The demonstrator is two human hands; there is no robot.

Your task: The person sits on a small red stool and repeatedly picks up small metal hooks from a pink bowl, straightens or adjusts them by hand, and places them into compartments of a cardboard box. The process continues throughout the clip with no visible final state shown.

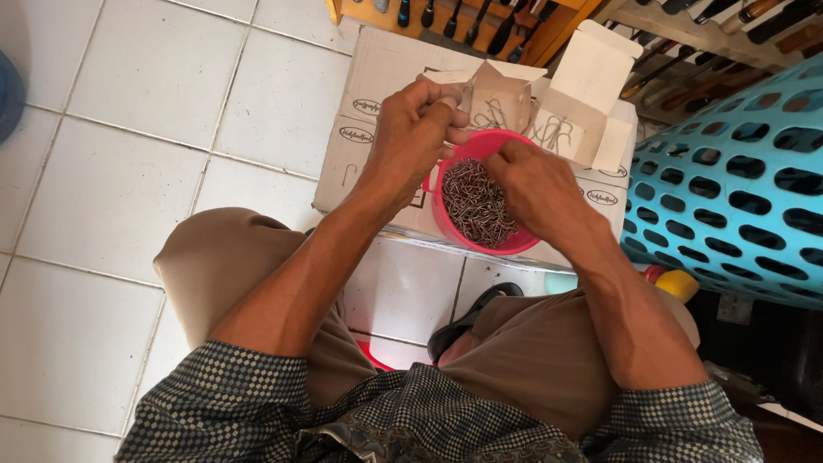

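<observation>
A pink plastic bowl (446, 225) full of small dark metal hooks (478, 204) rests on a flat white cardboard box (377, 94). My left hand (413, 137) hovers over the bowl's left rim, fingers pinched on a few hooks near an opened small white carton (501, 90). My right hand (536, 184) lies over the bowl's right side, fingertips closed on hooks from the pile. A second open white carton (591, 86) stands just behind, with several hooks lying in front of it.
A turquoise perforated plastic basket (737, 189) lies at the right. Wooden racks of tools (480, 21) run along the top. White floor tiles (154, 94) spread to the left. My knees in tan trousers and a dark sandal (467, 317) are below the box.
</observation>
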